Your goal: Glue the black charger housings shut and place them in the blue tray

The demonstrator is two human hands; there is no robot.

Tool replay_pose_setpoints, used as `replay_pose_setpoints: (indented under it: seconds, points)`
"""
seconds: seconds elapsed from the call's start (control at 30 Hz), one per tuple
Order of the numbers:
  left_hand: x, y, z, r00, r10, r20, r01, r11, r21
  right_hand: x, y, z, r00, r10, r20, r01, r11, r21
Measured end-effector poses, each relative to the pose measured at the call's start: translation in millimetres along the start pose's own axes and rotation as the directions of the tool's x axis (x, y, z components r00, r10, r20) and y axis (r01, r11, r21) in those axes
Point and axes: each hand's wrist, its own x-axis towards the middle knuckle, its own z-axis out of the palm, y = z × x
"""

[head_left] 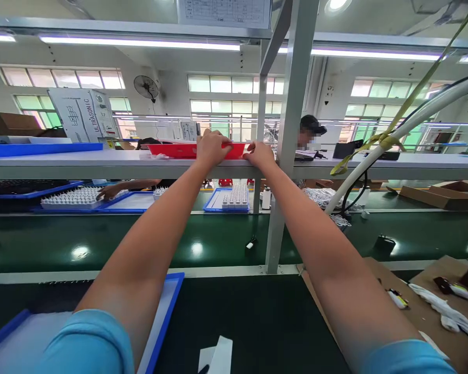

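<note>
Both my arms stretch forward and up to a shallow red tray (175, 150) on the raised white shelf. My left hand (211, 148) is closed over its front rim, right of the middle, with some fingers hidden behind the hand. My right hand (262, 155) pinches the tray's right end, close to the grey metal post (286, 130). What lies inside the tray is mostly hidden by its front wall. A small clear plastic piece (160, 156) lies at the tray's front left.
Below the shelf runs a green conveyor belt (113, 241) carrying small dark devices (250, 243). Blue-edged trays (226, 209) of white parts stand beyond it. A co-worker's hand (109, 191) reaches into one. A thick white hose (405, 127) hangs at right; cardboard (398, 270) lies below it.
</note>
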Motion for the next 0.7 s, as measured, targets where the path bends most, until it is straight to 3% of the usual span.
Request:
replay_pose_setpoints:
  seconds: [0.27,0.5,0.6,0.7]
  points:
    - [-9.9,0.3,-2.7,1.0,-0.006,-0.02,0.006,1.0,0.004,-7.1,-7.6,4.7,0.996,0.052,-0.078,-0.051,0.999,0.018]
    - [-21.6,4.5,-4.1,1.0,0.024,0.006,-0.024,1.0,0.006,-25.8,5.9,-0.2,0.991,-0.031,-0.133,0.052,0.985,0.162]
    - [-23.6,3.6,-0.1,0.999,0.05,-0.006,-0.05,0.999,-0.011,-46.6,7.0,-6.5,0.976,-0.078,-0.205,0.127,0.963,0.238]
    - [-30.0,-2.3,0.8,0.986,0.067,-0.152,-0.077,0.995,-0.066,-90.4,-7.9,-3.2,0.96,-0.136,-0.244,0.209,0.928,0.307]
